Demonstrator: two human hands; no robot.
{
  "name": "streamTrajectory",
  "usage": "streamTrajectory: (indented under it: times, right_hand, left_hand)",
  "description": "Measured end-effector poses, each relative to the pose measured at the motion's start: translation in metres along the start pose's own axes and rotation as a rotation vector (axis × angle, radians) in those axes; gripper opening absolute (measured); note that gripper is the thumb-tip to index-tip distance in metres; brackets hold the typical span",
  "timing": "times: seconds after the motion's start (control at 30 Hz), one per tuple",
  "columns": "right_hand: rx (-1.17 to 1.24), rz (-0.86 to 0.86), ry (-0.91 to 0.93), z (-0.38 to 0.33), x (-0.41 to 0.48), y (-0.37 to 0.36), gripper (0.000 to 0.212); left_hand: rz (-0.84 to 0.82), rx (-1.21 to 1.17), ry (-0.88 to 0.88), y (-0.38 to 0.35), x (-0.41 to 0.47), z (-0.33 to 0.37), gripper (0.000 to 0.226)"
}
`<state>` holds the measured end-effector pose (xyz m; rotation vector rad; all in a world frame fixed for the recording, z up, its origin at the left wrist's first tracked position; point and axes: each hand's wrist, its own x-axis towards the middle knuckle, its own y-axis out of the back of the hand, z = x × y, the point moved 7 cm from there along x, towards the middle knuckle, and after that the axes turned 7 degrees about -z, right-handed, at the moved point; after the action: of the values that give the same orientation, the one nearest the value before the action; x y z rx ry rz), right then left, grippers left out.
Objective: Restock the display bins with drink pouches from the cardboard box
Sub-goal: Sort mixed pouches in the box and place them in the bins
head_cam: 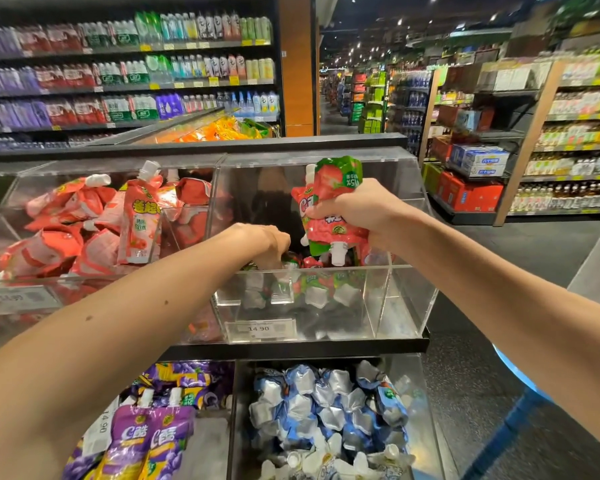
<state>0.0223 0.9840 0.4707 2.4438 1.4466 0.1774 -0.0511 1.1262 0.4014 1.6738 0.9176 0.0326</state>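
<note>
Two forearms (84, 358); left grip (264, 242) inside bin (395, 306), right grip (354, 209) clutching pouches (333, 181)

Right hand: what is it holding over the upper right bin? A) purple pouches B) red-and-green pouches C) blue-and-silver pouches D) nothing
B: the right hand grips a bunch of red-and-green pouches above the clear upper right bin; the purple and the blue-and-silver ones lie in the lower bins.

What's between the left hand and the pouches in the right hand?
Nothing; the head view shows a bare gap inside the bin between left hand and the pouches the right hand grips.
</note>
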Motion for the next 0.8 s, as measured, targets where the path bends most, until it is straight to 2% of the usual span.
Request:
streamTrajectory:
  times: [0.1, 0.17, 0.27, 0.33, 0.4, 0.5, 0.6, 0.7, 0.8]
  right_hand:
    - [0.151, -0.042, -0.081, 0.001, -0.002, -0.002, 0.041]
    - [0.278, -0.108, -0.143, 0.002, -0.002, -0.007, 0.043]
    - [0.431, -0.195, -0.187, -0.001, -0.005, -0.015, 0.039]
    - [0.502, -0.203, -0.177, -0.003, -0.008, -0.014, 0.036]
    - [0.512, -0.211, -0.148, -0.006, -0.009, -0.013, 0.036]
    - [0.382, -0.218, -0.122, -0.008, -0.012, -0.014, 0.028]
    - [0.244, -0.130, -0.091, -0.010, -0.016, -0.009, 0.021]
    - [0.231, -0.020, 0.001, -0.012, -0.017, 0.005, 0.015]
    - [0.256, -0.074, 0.001, -0.010, -0.015, 0.007, 0.018]
  left_hand:
    - [0.015, -0.241, -0.050, 0.002, -0.010, -0.008, 0.056]
    - [0.064, -0.600, -0.187, 0.013, -0.025, -0.015, 0.052]
    - [-0.005, -1.213, -0.425, 0.020, -0.051, -0.017, 0.044]
    - [-0.002, -1.433, -0.495, 0.018, -0.057, -0.019, 0.045]
    - [0.078, -1.477, -0.466, 0.016, -0.058, -0.021, 0.041]
    - [0.249, -1.372, -0.377, 0.021, -0.064, -0.021, 0.025]
    - [0.407, -1.326, -0.314, 0.032, -0.075, -0.026, 0.015]
    - [0.518, -1.445, -0.246, 0.033, -0.078, -0.035, 0.023]
    - [0.527, -1.592, -0.184, 0.023, -0.073, -0.037, 0.020]
